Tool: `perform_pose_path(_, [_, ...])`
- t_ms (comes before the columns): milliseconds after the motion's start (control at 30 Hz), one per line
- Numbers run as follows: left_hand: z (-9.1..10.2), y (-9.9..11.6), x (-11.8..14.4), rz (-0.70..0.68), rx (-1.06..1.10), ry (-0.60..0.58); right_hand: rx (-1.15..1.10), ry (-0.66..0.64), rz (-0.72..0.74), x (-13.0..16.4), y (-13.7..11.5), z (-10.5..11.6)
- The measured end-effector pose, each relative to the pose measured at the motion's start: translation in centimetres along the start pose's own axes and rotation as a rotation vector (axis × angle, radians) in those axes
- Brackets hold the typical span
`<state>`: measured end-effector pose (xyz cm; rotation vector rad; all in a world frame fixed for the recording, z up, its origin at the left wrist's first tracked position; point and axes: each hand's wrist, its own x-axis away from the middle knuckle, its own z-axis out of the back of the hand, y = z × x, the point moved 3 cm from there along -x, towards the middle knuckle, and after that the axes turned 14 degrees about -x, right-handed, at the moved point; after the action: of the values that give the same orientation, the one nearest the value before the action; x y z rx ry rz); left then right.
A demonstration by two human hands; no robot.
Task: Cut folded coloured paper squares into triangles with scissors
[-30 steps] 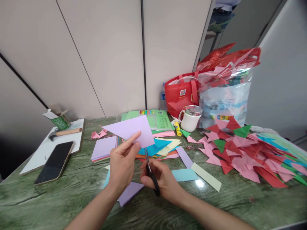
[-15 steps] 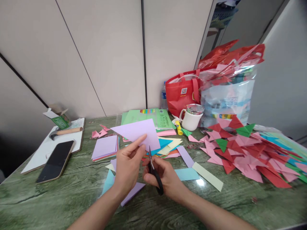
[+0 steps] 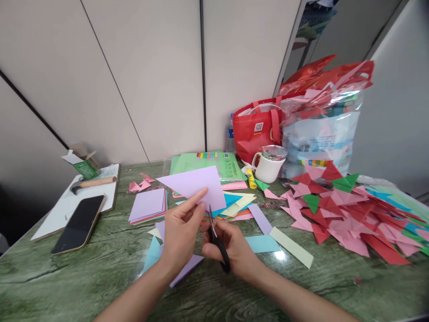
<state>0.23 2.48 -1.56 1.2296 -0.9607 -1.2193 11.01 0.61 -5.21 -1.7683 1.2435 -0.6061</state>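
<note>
Scissors with black handles (image 3: 219,243), gripped in the right hand (image 3: 234,248), have crept further into one lilac paper sheet (image 3: 196,183), pinched above the green table (image 3: 67,277) by the left hand (image 3: 181,232).

No text you can read: QR code on white label of red bag (image 3: 258,127) at desk's back edge; print on green paper pack (image 3: 214,163) too small.

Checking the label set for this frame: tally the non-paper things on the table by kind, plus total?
Scissors, in the right hand: 1
Phone: 1
Hammer: 1
Mug: 1
Glue stick: 1
Bags: 2, red tote and clear plastic bag
Small green carton: 1
Water bottle: 1
Total: 9
</note>
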Motion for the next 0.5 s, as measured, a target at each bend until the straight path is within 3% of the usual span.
perform_pose_path(500, [0.12, 0.14, 0.16, -0.067, -0.111, 0.012, 0.055, 0.022, 0.039, -0.1, 0.27, 0.27])
